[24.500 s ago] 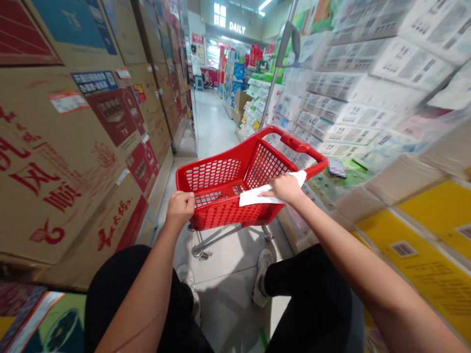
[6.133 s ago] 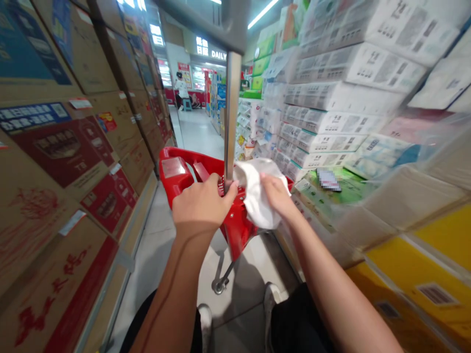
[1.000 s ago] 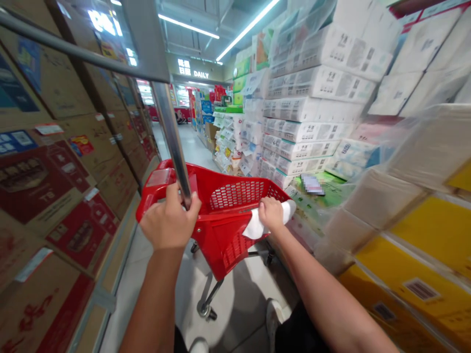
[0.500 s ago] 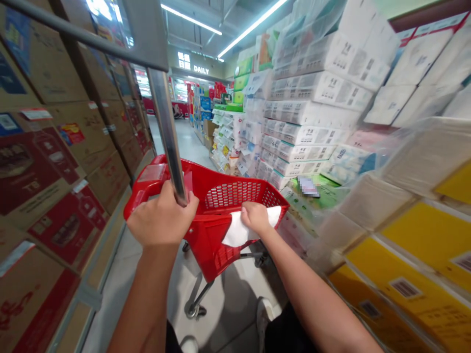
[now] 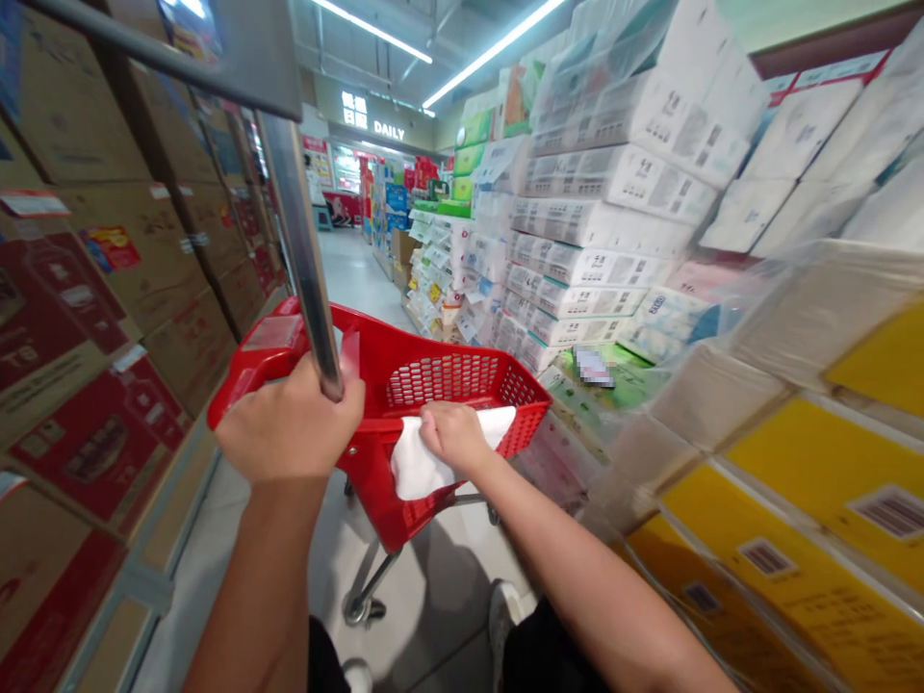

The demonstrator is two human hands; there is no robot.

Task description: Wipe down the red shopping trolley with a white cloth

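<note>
The right hand (image 5: 454, 433) was folded over the white cloth (image 5: 423, 472), with its fingers curled together and the material pinched against the near side rim of the red shopping cart (image 5: 375, 481). The cloth was draped over that rim, and part of it hung against the outer side wall. The left hand (image 5: 293, 419) was set at the cart's rear end, beside the red handle (image 5: 249, 356). It appeared to be wrapped around the lower end of the metal pole (image 5: 299, 241), with the thumb along one side; the fingers on the underside were hidden.

The cart stood upright on the tiled floor (image 5: 357, 265), in the aisle between the stacked cartons (image 5: 93, 423) and the wrapped white packs (image 5: 599, 231). One caster (image 5: 356, 608) was visible below the basket.

The step in hand was judged to be a pass of the cloth along the near rim, with the left hand serving as the brace. From this position, the next move called for steady pressure through the right hand, cloth kept between palm and rim, and a firm left-hand hold, since the casters could have let the cart roll under a sideways push.
</note>
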